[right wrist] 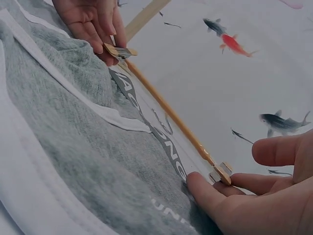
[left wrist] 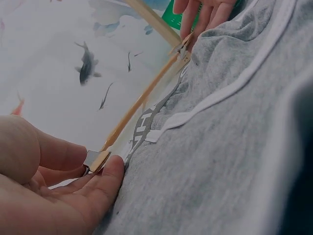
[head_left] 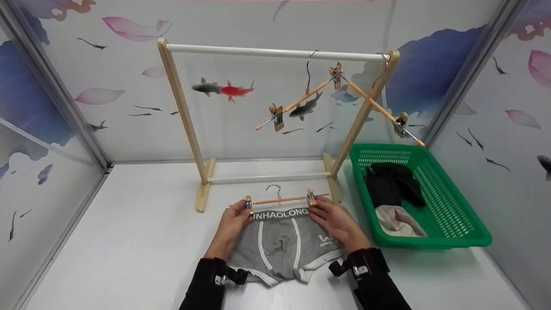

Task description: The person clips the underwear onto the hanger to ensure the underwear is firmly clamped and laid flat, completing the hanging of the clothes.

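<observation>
Garment: a pair of grey knit boxer briefs with white piping and a lettered waistband (head_left: 280,241) lies flat on the white table (head_left: 129,241), waistband towards the rack.
Feel: I judge the fabric soft, light and floppy; it would sag and bunch if lifted by one corner, and the elastic waistband is its firmest edge.
Hanger: a thin wooden clip hanger with a wire hook and two metal-sprung clips (head_left: 279,199) lies along the waistband; light and stiff, but the slim bar looks easy to twist.
Where to hold: best at the two clips and the waistband corners under them, so cloth and bar lift together; once both clips bite, the hook would serve.
Left hand (head_left: 234,220): at the left clip (left wrist: 97,160), thumb and fingers curled about it and pinching it at the waistband's left corner.
Right hand (head_left: 335,218): at the right clip (right wrist: 221,172), fingertips pressing beside it with the thumb lifted just above; whether it actually grips the clip I cannot tell.
Position: the briefs sit between and just under both hands, directly before the person, near the foot of the wooden drying rack (head_left: 189,116).
Nearby: a green plastic basket (head_left: 456,224) holding dark and pale cloth stands to the right, apart from the hands.
</observation>
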Demonstrator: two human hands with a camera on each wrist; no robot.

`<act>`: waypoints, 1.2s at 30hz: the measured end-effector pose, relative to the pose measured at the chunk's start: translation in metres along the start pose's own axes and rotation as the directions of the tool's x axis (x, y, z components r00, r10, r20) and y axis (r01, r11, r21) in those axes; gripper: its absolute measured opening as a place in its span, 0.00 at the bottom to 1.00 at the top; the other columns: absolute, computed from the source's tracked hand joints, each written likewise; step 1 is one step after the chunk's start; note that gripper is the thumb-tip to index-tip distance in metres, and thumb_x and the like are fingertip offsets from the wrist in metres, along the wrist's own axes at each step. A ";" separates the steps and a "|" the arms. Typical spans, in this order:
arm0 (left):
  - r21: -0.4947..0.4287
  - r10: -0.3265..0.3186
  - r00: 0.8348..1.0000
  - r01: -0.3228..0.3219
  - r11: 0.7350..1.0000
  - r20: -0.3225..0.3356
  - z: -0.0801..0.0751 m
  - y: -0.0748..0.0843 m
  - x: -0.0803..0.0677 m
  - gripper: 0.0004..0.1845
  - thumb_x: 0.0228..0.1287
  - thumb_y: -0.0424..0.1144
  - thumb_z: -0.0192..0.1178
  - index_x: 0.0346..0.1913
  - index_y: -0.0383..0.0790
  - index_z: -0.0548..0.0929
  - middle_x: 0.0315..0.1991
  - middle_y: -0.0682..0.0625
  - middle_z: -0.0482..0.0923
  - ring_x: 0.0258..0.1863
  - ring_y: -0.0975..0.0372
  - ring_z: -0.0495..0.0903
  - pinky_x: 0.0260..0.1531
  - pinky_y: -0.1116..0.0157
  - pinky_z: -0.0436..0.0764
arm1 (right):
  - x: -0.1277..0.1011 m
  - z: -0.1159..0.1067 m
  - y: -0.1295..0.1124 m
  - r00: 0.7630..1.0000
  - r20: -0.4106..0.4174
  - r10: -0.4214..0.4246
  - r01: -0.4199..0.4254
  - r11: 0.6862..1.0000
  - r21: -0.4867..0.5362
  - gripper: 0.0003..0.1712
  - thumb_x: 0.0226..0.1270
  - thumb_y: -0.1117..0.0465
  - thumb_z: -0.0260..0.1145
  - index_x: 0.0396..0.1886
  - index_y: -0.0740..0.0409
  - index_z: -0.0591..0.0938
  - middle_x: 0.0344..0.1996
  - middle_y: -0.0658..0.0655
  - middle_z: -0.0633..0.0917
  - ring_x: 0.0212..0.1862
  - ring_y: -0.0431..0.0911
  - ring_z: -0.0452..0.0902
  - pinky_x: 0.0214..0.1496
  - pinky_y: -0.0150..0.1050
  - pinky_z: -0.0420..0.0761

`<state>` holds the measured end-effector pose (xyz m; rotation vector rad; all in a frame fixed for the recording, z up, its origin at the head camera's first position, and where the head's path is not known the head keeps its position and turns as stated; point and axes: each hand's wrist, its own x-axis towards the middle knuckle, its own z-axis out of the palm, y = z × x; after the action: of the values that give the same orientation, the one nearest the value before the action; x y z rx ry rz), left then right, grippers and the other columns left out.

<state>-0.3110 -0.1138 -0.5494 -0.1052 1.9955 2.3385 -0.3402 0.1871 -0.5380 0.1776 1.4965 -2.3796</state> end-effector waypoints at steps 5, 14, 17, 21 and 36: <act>0.030 0.004 0.999 -0.005 1.000 0.034 -0.001 0.002 0.000 0.30 0.78 0.25 0.47 0.75 0.17 0.51 0.74 0.25 0.55 0.71 0.44 0.64 0.61 0.60 0.75 | -0.003 -0.001 -0.004 0.999 0.040 -0.016 0.017 1.000 -0.023 0.29 0.81 0.63 0.54 0.73 0.72 0.60 0.67 0.70 0.70 0.71 0.60 0.63 0.72 0.49 0.67; 0.091 -0.004 0.999 0.000 0.996 0.042 0.000 0.012 -0.001 0.29 0.79 0.28 0.46 0.75 0.19 0.50 0.76 0.28 0.49 0.77 0.44 0.50 0.73 0.51 0.57 | -0.010 -0.001 -0.011 0.996 0.090 -0.006 0.015 0.995 -0.095 0.42 0.80 0.59 0.56 0.79 0.73 0.46 0.76 0.75 0.54 0.77 0.62 0.52 0.74 0.50 0.62; 0.116 0.003 0.999 -0.008 0.993 0.048 0.001 0.013 -0.003 0.28 0.79 0.29 0.46 0.75 0.18 0.53 0.76 0.28 0.49 0.77 0.44 0.48 0.73 0.50 0.54 | -0.009 0.001 -0.011 0.997 0.079 0.019 -0.010 0.994 -0.108 0.41 0.83 0.59 0.51 0.79 0.72 0.42 0.77 0.75 0.49 0.79 0.63 0.46 0.77 0.52 0.56; 0.162 0.018 0.999 -0.024 0.987 0.041 0.002 0.012 -0.003 0.27 0.78 0.29 0.47 0.73 0.18 0.57 0.75 0.28 0.54 0.77 0.43 0.51 0.73 0.50 0.54 | -0.008 0.002 -0.012 0.997 0.075 0.033 -0.024 0.992 -0.121 0.40 0.84 0.59 0.49 0.80 0.71 0.39 0.78 0.75 0.48 0.79 0.63 0.43 0.77 0.53 0.53; 0.134 -0.019 1.000 0.017 0.991 0.016 0.002 0.012 -0.005 0.28 0.78 0.29 0.49 0.72 0.16 0.57 0.73 0.26 0.57 0.75 0.41 0.56 0.72 0.50 0.58 | -0.012 0.000 -0.010 0.998 0.066 0.003 0.007 0.989 -0.151 0.36 0.83 0.64 0.47 0.80 0.71 0.43 0.77 0.74 0.53 0.79 0.62 0.44 0.78 0.55 0.50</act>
<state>-0.3075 -0.1142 -0.5370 -0.0956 2.1265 2.1795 -0.3320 0.1936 -0.5256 0.0619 1.6378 -2.2387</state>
